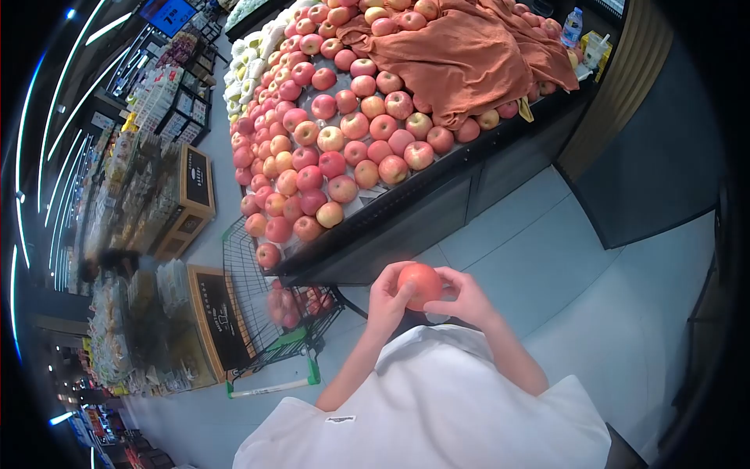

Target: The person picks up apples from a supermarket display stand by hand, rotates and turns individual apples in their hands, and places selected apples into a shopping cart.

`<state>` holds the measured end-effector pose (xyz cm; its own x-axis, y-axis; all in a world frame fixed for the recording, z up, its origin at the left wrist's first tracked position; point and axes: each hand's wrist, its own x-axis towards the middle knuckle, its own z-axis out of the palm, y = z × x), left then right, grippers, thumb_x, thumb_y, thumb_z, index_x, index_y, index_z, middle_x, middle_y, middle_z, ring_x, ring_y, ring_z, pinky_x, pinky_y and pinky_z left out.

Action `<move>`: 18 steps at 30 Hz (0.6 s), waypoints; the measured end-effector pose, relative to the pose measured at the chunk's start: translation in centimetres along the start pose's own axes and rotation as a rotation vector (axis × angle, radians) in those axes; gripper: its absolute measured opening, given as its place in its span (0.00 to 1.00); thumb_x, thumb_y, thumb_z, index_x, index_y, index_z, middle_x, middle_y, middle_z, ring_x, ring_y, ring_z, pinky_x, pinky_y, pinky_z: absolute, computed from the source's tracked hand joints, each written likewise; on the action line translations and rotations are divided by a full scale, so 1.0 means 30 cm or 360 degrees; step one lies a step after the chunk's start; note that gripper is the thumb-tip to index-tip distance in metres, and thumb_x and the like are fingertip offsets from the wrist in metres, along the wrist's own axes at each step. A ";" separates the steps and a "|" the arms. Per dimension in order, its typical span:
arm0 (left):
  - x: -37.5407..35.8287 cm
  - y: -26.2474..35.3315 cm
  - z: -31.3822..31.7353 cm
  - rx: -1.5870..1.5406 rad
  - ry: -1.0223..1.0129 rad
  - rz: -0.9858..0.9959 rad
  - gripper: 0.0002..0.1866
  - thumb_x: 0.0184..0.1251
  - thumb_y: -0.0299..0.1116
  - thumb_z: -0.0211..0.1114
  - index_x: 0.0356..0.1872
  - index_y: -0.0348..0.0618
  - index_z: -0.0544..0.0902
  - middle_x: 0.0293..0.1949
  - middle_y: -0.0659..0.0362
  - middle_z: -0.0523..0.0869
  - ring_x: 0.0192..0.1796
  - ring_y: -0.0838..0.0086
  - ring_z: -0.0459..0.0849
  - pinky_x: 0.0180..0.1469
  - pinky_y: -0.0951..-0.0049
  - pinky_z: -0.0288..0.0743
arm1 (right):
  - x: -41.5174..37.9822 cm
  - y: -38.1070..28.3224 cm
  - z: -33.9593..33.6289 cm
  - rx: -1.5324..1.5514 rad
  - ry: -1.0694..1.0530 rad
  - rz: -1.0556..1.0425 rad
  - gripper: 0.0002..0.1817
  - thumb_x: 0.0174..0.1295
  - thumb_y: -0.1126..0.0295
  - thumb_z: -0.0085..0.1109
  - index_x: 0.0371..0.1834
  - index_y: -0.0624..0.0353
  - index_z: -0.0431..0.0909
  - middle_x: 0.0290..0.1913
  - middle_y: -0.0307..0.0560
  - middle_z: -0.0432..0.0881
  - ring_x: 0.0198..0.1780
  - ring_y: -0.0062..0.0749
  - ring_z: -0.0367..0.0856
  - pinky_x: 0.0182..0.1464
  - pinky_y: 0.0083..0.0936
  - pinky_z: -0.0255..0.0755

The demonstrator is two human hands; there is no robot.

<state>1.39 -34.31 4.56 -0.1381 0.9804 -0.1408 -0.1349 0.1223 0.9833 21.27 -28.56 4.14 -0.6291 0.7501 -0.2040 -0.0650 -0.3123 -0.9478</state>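
Observation:
A red apple [420,284] is held up in front of my white shirt, just off the near edge of the apple display. My left hand [387,297] grips it from the left, its thumb lying across the lower front. From the other side, my right hand [471,301] curves around the apple with fingers bent against it; its thumb sits low, near the apple's right edge. The far side of the fruit, where some fingertips are, is hidden. Rows of loose apples [341,188] cover the dark-edged display stand [406,207] ahead of me.
A wire shopping cart [269,387] with a green-trimmed handle stands at left, holding bagged apples [283,305]. An orange-brown cloth [457,59] drapes over part of the fruit. A water bottle [573,26] stands at the stand's far right corner. Wooden shelf units [205,313] line the left.

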 end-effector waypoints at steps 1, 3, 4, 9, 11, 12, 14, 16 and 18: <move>-0.001 0.008 0.002 0.0028 -0.0009 0.0018 0.25 0.78 0.45 0.72 0.65 0.36 0.81 0.58 0.56 0.88 0.61 0.72 0.86 0.66 0.68 0.79 | 0.003 0.006 -0.005 0.0060 -0.0025 -0.0005 0.36 0.56 0.70 0.83 0.69 0.62 0.79 0.60 0.45 0.87 0.63 0.30 0.85 0.67 0.33 0.80; -0.007 0.002 -0.004 0.0034 -0.0019 0.0057 0.28 0.77 0.46 0.73 0.68 0.36 0.81 0.59 0.55 0.88 0.63 0.71 0.86 0.67 0.68 0.79 | 0.009 0.028 -0.010 0.0175 -0.0074 -0.0007 0.36 0.55 0.71 0.84 0.69 0.62 0.79 0.59 0.45 0.87 0.63 0.30 0.85 0.68 0.33 0.79; -0.011 0.005 0.001 0.0028 -0.0021 0.0068 0.29 0.77 0.46 0.74 0.69 0.36 0.80 0.60 0.55 0.88 0.63 0.71 0.86 0.68 0.67 0.79 | 0.009 0.034 -0.011 0.0213 -0.0087 -0.0011 0.37 0.54 0.71 0.84 0.69 0.62 0.79 0.59 0.45 0.87 0.62 0.30 0.85 0.68 0.34 0.79; -0.024 0.007 0.028 -0.0079 -0.0032 0.0018 0.30 0.78 0.44 0.72 0.72 0.36 0.78 0.66 0.52 0.85 0.67 0.69 0.84 0.69 0.66 0.78 | -0.002 0.063 -0.006 0.0335 -0.0033 -0.0131 0.34 0.59 0.66 0.84 0.68 0.63 0.79 0.60 0.45 0.85 0.60 0.30 0.86 0.67 0.32 0.81; -0.038 0.040 0.056 -0.0142 -0.0042 0.0050 0.29 0.78 0.42 0.71 0.73 0.37 0.78 0.70 0.51 0.82 0.69 0.68 0.82 0.71 0.64 0.77 | -0.006 0.072 -0.016 0.0427 -0.0047 -0.0084 0.33 0.64 0.61 0.80 0.68 0.63 0.79 0.59 0.46 0.86 0.59 0.31 0.87 0.66 0.32 0.81; -0.044 0.045 0.063 -0.0035 -0.0065 0.0139 0.30 0.76 0.40 0.72 0.73 0.38 0.78 0.71 0.50 0.82 0.71 0.66 0.82 0.71 0.64 0.77 | -0.007 0.079 -0.021 0.0472 -0.0057 -0.0057 0.32 0.66 0.59 0.78 0.69 0.63 0.79 0.58 0.47 0.86 0.58 0.32 0.87 0.65 0.32 0.82; -0.053 0.054 0.076 0.0183 -0.0120 0.0311 0.31 0.71 0.35 0.75 0.73 0.40 0.78 0.73 0.49 0.80 0.73 0.62 0.81 0.72 0.62 0.76 | -0.012 0.120 -0.022 0.0602 -0.0117 0.0009 0.32 0.72 0.50 0.67 0.70 0.63 0.77 0.58 0.48 0.87 0.58 0.33 0.88 0.64 0.32 0.82; -0.067 0.116 0.080 0.0629 -0.0252 0.0674 0.33 0.67 0.34 0.78 0.72 0.41 0.79 0.75 0.45 0.77 0.74 0.55 0.80 0.75 0.58 0.74 | -0.023 0.116 -0.010 0.0794 -0.0141 0.0103 0.35 0.77 0.43 0.56 0.72 0.63 0.75 0.58 0.49 0.87 0.58 0.35 0.88 0.63 0.32 0.83; -0.054 0.138 0.081 0.1035 -0.0379 0.1062 0.37 0.55 0.35 0.85 0.68 0.43 0.81 0.72 0.44 0.78 0.71 0.49 0.82 0.73 0.54 0.76 | -0.046 0.061 0.044 0.1053 -0.0130 0.0227 0.38 0.81 0.38 0.42 0.73 0.64 0.73 0.59 0.50 0.87 0.59 0.37 0.88 0.63 0.33 0.83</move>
<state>3.42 -35.00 9.12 0.2233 0.8759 0.4277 0.4799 -0.4807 0.7339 21.00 -30.93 3.00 -0.7215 0.6367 -0.2720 -0.4206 -0.7152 -0.5583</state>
